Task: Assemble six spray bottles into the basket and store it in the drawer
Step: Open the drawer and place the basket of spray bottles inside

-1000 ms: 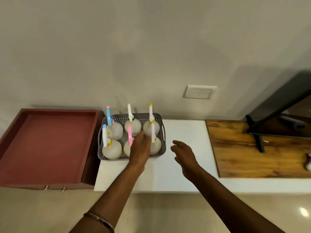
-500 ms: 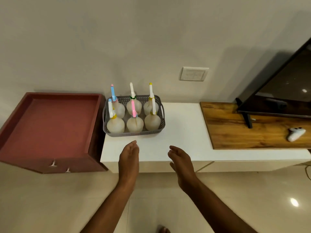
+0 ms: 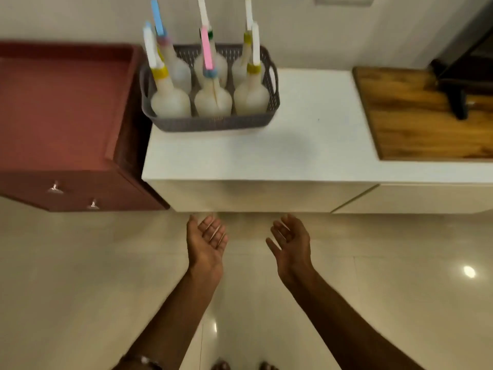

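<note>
Hands withdrawn from the basket since a second ago
We log our left hand [image 3: 206, 243] and right hand [image 3: 290, 241] now low before the white counter [image 3: 306, 145], palms up, fingers relaxed, empty; grey basket [image 3: 213, 122] on the counter's left end beside the open red drawer [image 3: 61, 108], six spray bottles [image 3: 213, 100] upright inside

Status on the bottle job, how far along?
Done: six white spray bottles stand in the grey perforated basket on the white counter. In hand: nothing; left hand and right hand are open, below it. Left: basket into the red drawer.
</note>
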Action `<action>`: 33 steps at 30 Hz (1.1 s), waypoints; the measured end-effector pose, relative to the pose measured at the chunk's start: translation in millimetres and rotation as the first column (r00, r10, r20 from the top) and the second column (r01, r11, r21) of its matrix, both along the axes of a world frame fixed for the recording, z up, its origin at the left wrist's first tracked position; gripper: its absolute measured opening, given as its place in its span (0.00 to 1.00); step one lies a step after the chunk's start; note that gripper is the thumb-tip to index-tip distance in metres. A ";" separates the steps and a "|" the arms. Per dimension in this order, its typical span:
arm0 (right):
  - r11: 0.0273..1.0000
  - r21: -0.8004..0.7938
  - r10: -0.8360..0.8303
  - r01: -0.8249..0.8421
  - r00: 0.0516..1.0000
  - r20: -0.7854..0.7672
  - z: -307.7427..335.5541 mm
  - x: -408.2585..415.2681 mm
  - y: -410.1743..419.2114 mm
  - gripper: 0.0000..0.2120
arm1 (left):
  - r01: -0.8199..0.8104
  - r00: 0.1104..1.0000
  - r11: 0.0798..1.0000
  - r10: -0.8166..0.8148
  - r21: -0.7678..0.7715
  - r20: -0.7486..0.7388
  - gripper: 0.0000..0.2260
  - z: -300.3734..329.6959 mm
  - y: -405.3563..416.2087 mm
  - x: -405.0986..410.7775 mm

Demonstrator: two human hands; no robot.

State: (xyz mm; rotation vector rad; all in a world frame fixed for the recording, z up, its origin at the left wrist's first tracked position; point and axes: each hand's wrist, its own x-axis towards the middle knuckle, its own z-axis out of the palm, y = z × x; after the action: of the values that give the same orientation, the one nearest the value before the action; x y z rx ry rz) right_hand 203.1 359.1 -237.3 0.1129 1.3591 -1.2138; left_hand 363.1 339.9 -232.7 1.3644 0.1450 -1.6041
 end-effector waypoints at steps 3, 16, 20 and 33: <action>0.999 -0.015 -0.033 0.034 0.998 0.062 -53.3 1.5 -12.3 0.26 | -0.035 0.996 0.999 0.037 0.028 -0.082 0.32 -52.3 -9.2 -2.0; 0.952 -0.037 -0.286 0.305 0.924 0.252 -232.2 -19.9 -95.1 0.50 | -0.101 0.973 0.994 0.107 0.038 -0.206 0.52 -218.9 -93.6 -25.7; 0.952 -0.112 -0.236 0.284 0.918 0.319 -252.7 -29.5 -113.8 0.49 | -0.104 0.959 0.992 0.080 -0.076 -0.272 0.54 -237.9 -109.6 -41.2; 0.938 -0.084 -0.282 0.335 0.883 0.375 -264.2 -20.7 -80.7 0.50 | -0.188 0.942 0.978 0.152 -0.095 -0.300 0.50 -257.3 -70.7 -40.9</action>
State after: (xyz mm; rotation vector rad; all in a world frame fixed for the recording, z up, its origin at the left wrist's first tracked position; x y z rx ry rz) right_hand 182.4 278.5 -501.5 0.4423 0.9485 -1.4743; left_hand 322.2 269.2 -490.0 0.9883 0.3273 -1.6304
